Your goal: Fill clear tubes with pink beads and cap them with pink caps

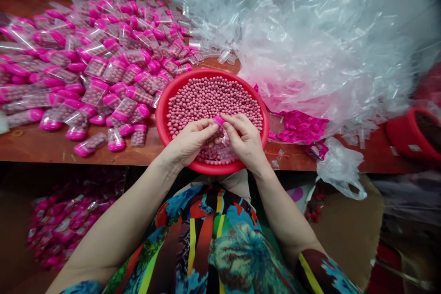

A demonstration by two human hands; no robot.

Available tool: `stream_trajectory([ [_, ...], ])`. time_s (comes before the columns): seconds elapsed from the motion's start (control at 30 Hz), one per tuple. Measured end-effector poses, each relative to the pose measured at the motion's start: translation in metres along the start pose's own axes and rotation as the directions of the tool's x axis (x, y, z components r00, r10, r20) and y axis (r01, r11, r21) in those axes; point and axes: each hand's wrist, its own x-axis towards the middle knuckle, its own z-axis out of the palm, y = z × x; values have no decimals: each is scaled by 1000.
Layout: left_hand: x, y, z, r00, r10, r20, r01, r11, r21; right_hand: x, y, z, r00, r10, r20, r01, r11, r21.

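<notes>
Magenta cap (218, 120), pink beads (213, 96), red basin (161, 117), shirt (237, 257) (multicoloured, yellow-striped)

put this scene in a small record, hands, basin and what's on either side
left hand: pinching a pink cap
right hand: on the same cap
basin: red, holding pink beads, at the table edge
left of basin: heap of bead-filled bottles
right of basin: pink pieces, clear bag

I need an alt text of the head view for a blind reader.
A person's left hand and right hand hold a pink cap over a red basin of pink beads. Pink-capped containers are heaped at left; crumpled clear plastic lies at right.
</notes>
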Motion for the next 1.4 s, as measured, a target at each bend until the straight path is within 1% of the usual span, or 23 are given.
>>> stream_trajectory([
  [0.07, 0, -1, 0, 1000, 0, -10, 0, 1000, -11, -4, -1, 4, 999, -49, 4, 49, 997, -55],
  [0.17, 0, -1, -1, 999, 20, -33, -21, 1000, -20, -10, -4, 12, 993, -114, 14, 115, 990, -76],
  [0.27, 0, -1, -2, 997, 63, -41, -64, 997, -37, -13, -8, 23, 993, -104, -47, 100, 991, -86],
  [0.33, 0, -1, -2, 995, 85, -43, -86, 995, -43, -12, -9, 27, 993, -74, -87, 67, 995, -78],
  [0.4, 0, 0, -3, 994, 101, -44, -101, 995, -17, -9, -8, 26, 994, -28, -102, 25, 999, -30],
  [0.47, -1, -1, -2, 992, 120, -37, -118, 992, 41, -7, -6, 22, 995, 62, -84, -56, 996, 68],
  [0.53, -1, -2, -2, 989, 142, -31, -139, 985, 98, -6, -5, 17, 985, 163, -52, -152, 974, 170],
  [0.6, -1, -3, -1, 987, 159, -20, -156, 980, 122, -8, -6, 13, 976, 210, -53, -195, 958, 210],
  [0.67, -1, -4, 0, 986, 168, -9, -166, 979, 120, -10, -9, 12, 980, 171, -97, -154, 975, 162],
  [0.73, -2, -4, 0, 987, 159, -5, -158, 981, 112, -12, -12, 13, 988, 86, -124, -79, 995, 63],
  [0.83, -2, -4, 1, 991, 130, -25, -128, 988, 82, -16, -16, 18, 995, -15, -97, 9, 998, -63],
  [0.9, -1, -4, 2, 992, 116, -49, -114, 992, 53, -19, -18, 24, 995, -33, -96, 24, 995, -96],
  [0.97, -1, -4, 1, 991, 109, -71, -107, 994, 28, -22, -20, 31, 992, -31, -124, 17, 994, -111],
  [1.03, -1, -4, 1, 988, 124, -95, -123, 992, 21, -22, -21, 33, 990, -28, -138, 11, 992, -122],
  [1.1, -1, -3, 0, 982, 151, -111, -148, 988, 32, -18, -20, 28, 995, -39, -95, 29, 994, -108],
  [1.17, -3, -2, 0, 981, 169, -100, -163, 984, 64, -9, -18, 15, 999, -46, -2, 46, 998, -48],
  [1.23, -5, 0, 0, 985, 168, -50, -161, 980, 113, 2, -15, 1, 998, -1, 68, -1, 999, 37],
  [1.3, -7, 2, 1, 989, 148, 22, -149, 974, 171, 14, -12, -7, 994, 86, 67, -94, 988, 119],
  [1.37, -8, 3, 1, 990, 117, 83, -131, 970, 204, 24, -9, -5, 984, 169, 61, -178, 964, 199],
  [1.4, -8, 3, 1, 990, 104, 100, -123, 970, 210, 28, -8, 0, 976, 199, 91, -215, 946, 240],
])
